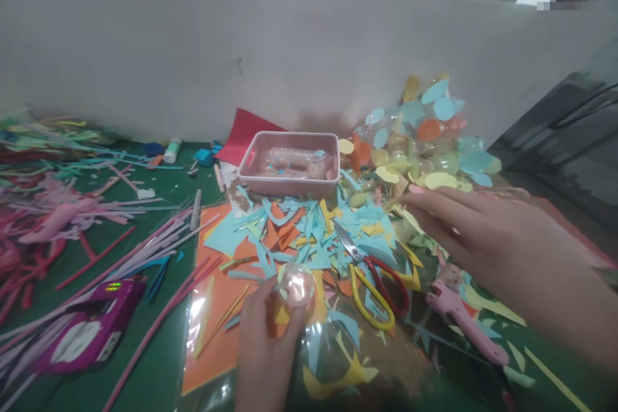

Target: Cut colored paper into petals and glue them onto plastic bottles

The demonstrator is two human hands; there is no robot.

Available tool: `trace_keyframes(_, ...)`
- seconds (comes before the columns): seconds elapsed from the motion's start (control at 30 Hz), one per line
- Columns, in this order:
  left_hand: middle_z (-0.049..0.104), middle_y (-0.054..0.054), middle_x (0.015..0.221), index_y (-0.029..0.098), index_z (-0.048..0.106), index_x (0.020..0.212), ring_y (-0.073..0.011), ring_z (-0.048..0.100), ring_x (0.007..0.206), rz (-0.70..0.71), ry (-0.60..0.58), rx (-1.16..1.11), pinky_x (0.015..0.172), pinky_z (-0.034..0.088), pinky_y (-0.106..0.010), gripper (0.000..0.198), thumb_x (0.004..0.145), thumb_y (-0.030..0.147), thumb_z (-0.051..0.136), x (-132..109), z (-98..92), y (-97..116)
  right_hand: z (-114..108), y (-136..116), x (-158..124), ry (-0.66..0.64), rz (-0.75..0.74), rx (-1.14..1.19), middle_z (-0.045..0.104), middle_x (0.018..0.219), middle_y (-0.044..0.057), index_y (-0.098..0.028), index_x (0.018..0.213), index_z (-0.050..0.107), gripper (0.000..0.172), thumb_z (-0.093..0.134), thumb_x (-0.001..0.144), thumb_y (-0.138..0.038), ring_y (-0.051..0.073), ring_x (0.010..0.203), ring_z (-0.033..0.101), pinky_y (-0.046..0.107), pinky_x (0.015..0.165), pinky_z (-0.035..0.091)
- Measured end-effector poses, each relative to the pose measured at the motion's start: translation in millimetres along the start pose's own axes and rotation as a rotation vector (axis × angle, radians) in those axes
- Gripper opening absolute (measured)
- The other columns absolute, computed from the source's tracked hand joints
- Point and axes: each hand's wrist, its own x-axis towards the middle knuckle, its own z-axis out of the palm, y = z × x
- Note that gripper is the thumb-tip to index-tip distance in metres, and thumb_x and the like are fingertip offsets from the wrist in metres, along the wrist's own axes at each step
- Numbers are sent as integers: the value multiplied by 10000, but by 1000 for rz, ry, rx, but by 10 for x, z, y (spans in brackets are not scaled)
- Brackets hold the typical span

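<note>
My left hand [273, 328] is closed around a small clear plastic piece [295, 284], round and shiny like a cup or bottle end. It is held above the orange sheet and the paper scraps. My right hand [463, 225], slightly blurred, stretches its fingers toward a pile of clear plastic pieces with coloured paper discs [429, 130]. I make out nothing held in it. Between the hands lie scissors [371, 277] with one yellow and one red handle, blades apart. Below my right hand rests a pink-handled tool [468, 322], perhaps a glue gun.
A pink tray [290, 188] with ridged clear plastic inside stands at the back, a red sheet [246, 135] behind it. Blue, orange and yellow paper scraps [313, 225] cover the middle. Pipe cleaners [91, 206] and a purple box [96, 325] lie left. A white partition [193, 45] rises behind.
</note>
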Motion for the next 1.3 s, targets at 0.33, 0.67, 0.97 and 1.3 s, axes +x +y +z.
trace_keyframes(0.33,673,-57,955,215,656,1092,-238,656,810,-102,195,-6,694,550,-360,584,677,619,728,30,-267,92,653,-450,837,-388,-303,-315,641,598,21,-200,728,676,481,401,1039,-444,163,530,573,266,510,232)
trace_keyframes(0.67,695,-51,1029,251,661,1073,-258,655,919,-120,309,63,726,532,-350,539,669,601,732,179,-558,106,1312,-773,410,-375,-385,275,713,1136,92,-189,1113,683,230,473,1031,-234,209,1050,652,336,904,501)
trace_keyframes(0.97,673,-46,1095,262,640,1151,-235,627,952,-18,457,44,923,507,-397,569,707,604,734,189,-824,18,1836,-1479,731,-538,-525,227,711,1078,70,-182,1067,664,224,451,1046,-251,187,1000,647,286,802,468)
trace_keyframes(1.3,688,-65,1165,255,611,1221,-250,639,1041,86,498,54,950,485,-396,540,777,546,711,197,-1021,-19,2254,-1710,633,-503,-467,14,624,1166,166,-77,1127,642,415,624,948,-451,304,1134,562,380,857,512)
